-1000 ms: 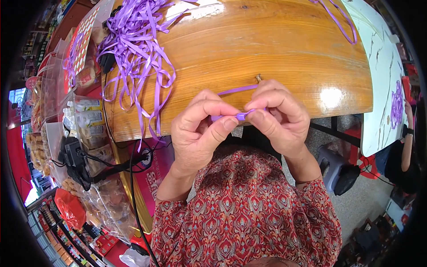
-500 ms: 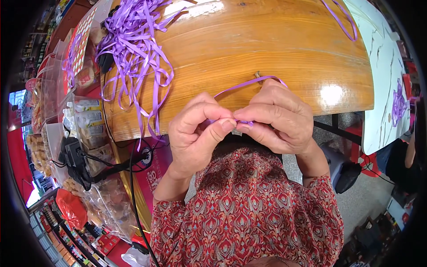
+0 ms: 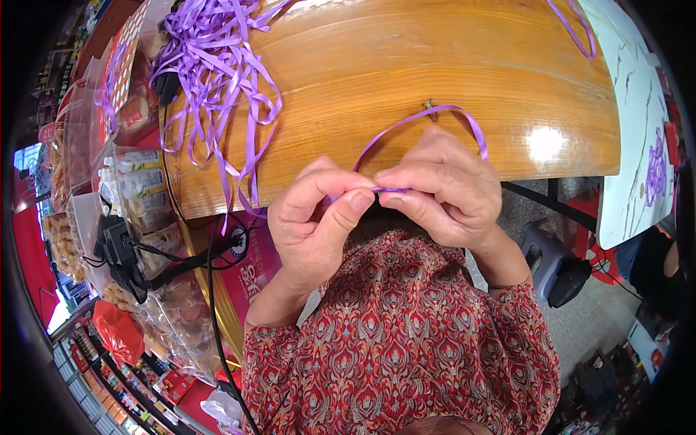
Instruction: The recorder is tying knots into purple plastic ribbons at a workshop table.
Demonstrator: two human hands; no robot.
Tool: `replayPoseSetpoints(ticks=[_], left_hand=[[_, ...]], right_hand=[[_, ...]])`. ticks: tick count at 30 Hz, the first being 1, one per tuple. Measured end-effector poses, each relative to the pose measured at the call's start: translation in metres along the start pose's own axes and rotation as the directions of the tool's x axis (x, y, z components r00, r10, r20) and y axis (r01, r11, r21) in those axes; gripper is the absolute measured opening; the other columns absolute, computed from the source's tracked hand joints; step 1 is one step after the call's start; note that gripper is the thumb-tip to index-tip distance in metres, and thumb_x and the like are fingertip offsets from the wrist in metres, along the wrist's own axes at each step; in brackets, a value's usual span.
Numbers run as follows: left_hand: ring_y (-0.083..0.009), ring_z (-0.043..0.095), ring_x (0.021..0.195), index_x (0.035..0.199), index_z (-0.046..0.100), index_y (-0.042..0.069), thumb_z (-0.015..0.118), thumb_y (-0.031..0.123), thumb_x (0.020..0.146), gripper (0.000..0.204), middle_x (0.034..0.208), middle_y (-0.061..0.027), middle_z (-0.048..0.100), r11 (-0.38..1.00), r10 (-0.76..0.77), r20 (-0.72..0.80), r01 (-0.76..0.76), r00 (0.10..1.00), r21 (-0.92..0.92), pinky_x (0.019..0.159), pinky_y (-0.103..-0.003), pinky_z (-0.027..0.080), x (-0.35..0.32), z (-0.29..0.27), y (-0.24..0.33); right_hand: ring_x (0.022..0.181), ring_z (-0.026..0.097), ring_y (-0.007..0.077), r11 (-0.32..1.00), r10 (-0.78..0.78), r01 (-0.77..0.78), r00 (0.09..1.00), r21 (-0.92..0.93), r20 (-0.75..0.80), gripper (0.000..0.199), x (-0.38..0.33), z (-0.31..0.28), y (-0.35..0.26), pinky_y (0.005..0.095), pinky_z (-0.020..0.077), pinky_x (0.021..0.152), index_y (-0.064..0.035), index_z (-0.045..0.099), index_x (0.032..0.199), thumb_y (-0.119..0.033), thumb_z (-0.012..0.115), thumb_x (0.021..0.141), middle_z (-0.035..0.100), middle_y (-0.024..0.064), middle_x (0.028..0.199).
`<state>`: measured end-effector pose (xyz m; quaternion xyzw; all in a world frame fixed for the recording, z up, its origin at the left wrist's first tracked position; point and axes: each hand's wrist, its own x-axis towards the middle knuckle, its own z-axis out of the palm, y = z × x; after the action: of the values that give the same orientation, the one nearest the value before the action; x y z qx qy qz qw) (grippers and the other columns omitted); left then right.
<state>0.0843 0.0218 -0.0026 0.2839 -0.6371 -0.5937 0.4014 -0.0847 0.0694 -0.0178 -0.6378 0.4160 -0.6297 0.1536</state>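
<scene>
A narrow purple ribbon point(image 3: 437, 109) arcs up from my two hands over the near edge of the wooden table. My left hand point(image 3: 310, 217) pinches one part of it between thumb and forefinger. My right hand point(image 3: 451, 190) pinches it too, fingertips almost touching those of the left. A short stretch of ribbon shows between the thumbs; whether it is knotted I cannot make out. Within the arc, a small brownish metal piece point(image 3: 431, 110) lies on the table. A tangled heap of purple ribbons point(image 3: 217, 65) spreads over the table's far left, ends hanging over the near edge.
The wooden table point(image 3: 348, 94) fills the far side. Another purple ribbon point(image 3: 578, 29) lies at its far right. Beyond, a white marbled table point(image 3: 625, 109) carries more purple ribbon point(image 3: 656, 170). At left stand packaged goods point(image 3: 141, 188) and a black clamp point(image 3: 119, 254) with cables.
The ribbon's loop has risen and widened above my right hand. Both hands have shifted slightly left, still pinching the ribbon. The whole view has shifted a little.
</scene>
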Motion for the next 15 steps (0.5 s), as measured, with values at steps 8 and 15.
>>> replayPoseSetpoints(ticks=[8,15], left_hand=[[-0.0029,0.038,0.059,0.090,0.067,0.002,0.069,0.001,0.079,0.012,0.070,0.0039,0.047,0.997,-0.068,-0.016,0.067,0.998,-0.033,0.052,-0.018,0.027,-0.0026,-0.0005,-0.0037],[-0.0024,0.037,0.059,0.092,0.069,0.003,0.071,0.002,0.077,0.015,0.069,0.0047,0.046,0.995,-0.096,-0.042,0.096,0.995,0.014,0.052,-0.017,0.027,0.0009,0.0022,-0.0012]], right_hand=[[0.066,0.057,0.0187,0.988,0.096,-0.105,0.992,0.118,0.077,0.031,-0.0011,0.0007,0.0041,0.0280,0.0422,0.057,0.0019,0.068,0.097,-0.005,0.076,0.068,0.062,0.0083,0.076],[0.069,0.057,0.0179,0.990,0.122,-0.128,0.989,0.065,0.079,0.039,-0.0016,-0.0065,0.0002,0.0284,0.0425,0.059,0.0034,0.066,0.103,-0.007,0.076,0.067,0.062,0.0081,0.076]])
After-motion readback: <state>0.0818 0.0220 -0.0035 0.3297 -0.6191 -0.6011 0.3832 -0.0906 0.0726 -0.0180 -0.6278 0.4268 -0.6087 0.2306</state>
